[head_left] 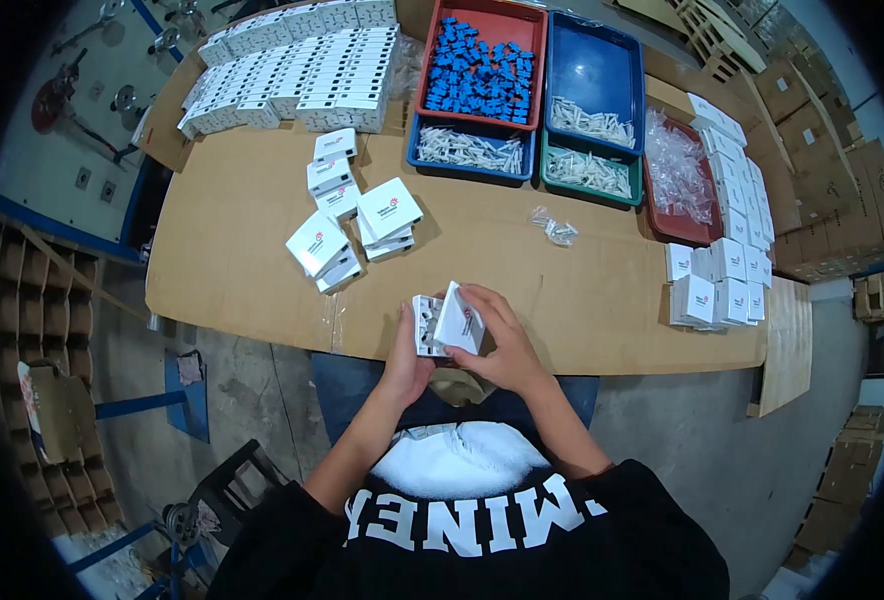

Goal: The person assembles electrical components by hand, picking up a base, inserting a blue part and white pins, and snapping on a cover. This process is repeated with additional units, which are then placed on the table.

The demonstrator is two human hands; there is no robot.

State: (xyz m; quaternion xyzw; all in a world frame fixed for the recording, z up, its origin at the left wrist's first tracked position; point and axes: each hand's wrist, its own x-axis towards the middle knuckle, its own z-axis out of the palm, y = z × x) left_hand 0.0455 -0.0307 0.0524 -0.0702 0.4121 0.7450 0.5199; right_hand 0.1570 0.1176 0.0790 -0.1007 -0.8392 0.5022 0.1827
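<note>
At the table's front edge, my left hand (405, 362) is closed around the side of a small white box (426, 318). Small parts show inside it, too fine to name. My right hand (508, 345) grips the box's white lid (456, 322), which is tilted over the right part of the box and bears a small red mark with text. Beyond my hands, to the left, more white boxes with the same mark (319, 243) stand in short uneven stacks. A clear plastic bag of white pieces (554, 228) lies ahead on the right.
Rows of white boxes (342, 100) fill the back left. A red tray (423, 85) of blue parts, blue trays (595, 55) and a green tray (587, 196) with white pieces stand behind. Clear bags fill a dark red tray (677, 228); stacked boxes (730, 262) are at right.
</note>
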